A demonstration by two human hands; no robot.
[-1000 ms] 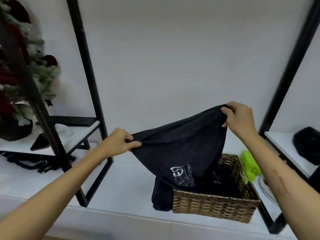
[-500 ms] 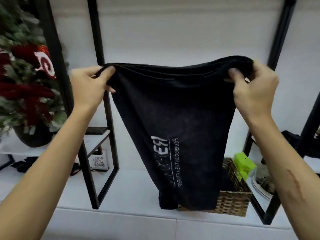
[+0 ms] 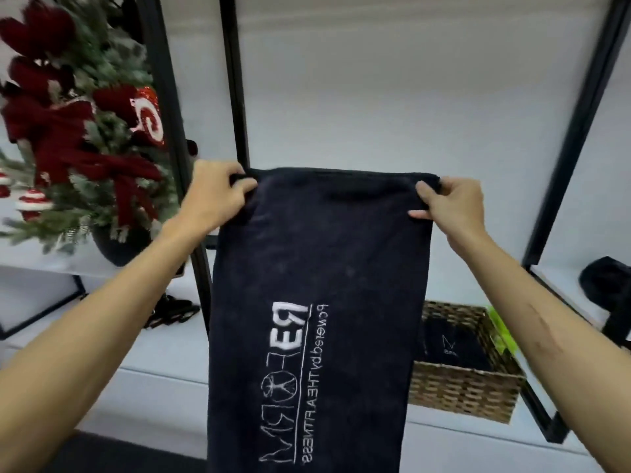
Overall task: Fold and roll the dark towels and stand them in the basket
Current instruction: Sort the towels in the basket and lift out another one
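Observation:
A dark towel (image 3: 317, 268) with white mirrored lettering hangs full length in front of me, its lower end running out of the frame. My left hand (image 3: 218, 196) pinches its top left corner and my right hand (image 3: 450, 203) pinches its top right corner, so the top edge is stretched level. Behind it to the right stands a woven basket (image 3: 467, 387) on the white shelf, with another dark towel (image 3: 454, 346) lying inside. The hanging towel hides the basket's left part.
Black metal shelf posts (image 3: 235, 80) rise behind the towel and at the right (image 3: 577, 131). A decorated Christmas tree in a dark pot (image 3: 78, 131) fills the left shelf. Something lime green (image 3: 502, 332) sits right of the basket, and a dark object (image 3: 607, 285) lies on the right shelf.
Both hands have lifted the towel clear of the basket and let it drop open to full length. The basket's inside has come into sight at the right.

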